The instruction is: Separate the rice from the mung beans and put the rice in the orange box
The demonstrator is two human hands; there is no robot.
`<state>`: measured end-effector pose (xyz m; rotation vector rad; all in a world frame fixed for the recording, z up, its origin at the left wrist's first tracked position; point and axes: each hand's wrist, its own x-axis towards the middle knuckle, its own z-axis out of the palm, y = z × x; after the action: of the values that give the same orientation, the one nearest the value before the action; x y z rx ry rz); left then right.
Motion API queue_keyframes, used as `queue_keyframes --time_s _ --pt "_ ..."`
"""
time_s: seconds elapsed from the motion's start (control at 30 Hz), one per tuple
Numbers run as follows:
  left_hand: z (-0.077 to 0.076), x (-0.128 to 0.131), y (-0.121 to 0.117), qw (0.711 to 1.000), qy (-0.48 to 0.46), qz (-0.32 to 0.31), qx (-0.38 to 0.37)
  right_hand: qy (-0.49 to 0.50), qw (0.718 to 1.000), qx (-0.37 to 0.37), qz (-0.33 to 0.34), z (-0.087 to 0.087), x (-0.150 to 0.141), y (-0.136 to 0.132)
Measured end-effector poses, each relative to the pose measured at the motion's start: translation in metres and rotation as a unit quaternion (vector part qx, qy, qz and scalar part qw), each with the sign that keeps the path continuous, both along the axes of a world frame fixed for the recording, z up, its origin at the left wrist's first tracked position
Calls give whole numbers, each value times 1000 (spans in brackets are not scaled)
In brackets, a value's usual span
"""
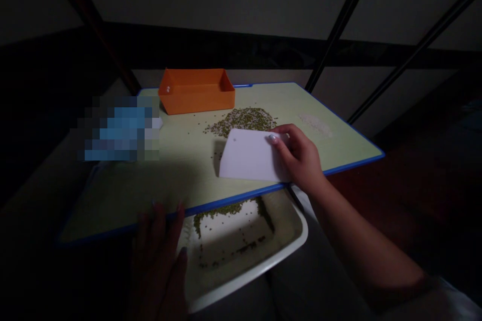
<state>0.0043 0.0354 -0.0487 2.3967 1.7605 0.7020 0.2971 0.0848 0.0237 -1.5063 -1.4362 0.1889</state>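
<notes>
My right hand (297,153) grips a white scraper (248,155), a flat plate with a small hole in one corner, thumb on top. The scraper is tilted over the near part of the table, just in front of a pile of green beans (248,119). My left hand (160,256), dim and partly in shadow, has its fingers stretched out and apart near the table's front edge. It is beside the left side of a white tray (278,263), and whether it touches the tray is unclear. Small green beans lie inside the tray, mostly along its far side.
An orange open box (199,103) stands at the back left of the pale green, blue-edged table (339,148). Whitish grains (316,124) are spread on the right. A blurred-out blue thing (124,128) is on the left. The tray sits below the front edge, and pale panels rise behind.
</notes>
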Motion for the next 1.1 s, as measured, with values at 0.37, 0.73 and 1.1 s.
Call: queue_keyframes --time_s 0.37,0.73,1.1 --pt "5 8 -9 999 -12 26 15 -31 990 72 -118 8 -4 -20" --pt "17 14 -9 998 4 58 -13 -86 989 51 -113 17 -18 -3" --pt "-3 12 1 996 -40 47 67 -77 980 29 -182 5 49 -5"
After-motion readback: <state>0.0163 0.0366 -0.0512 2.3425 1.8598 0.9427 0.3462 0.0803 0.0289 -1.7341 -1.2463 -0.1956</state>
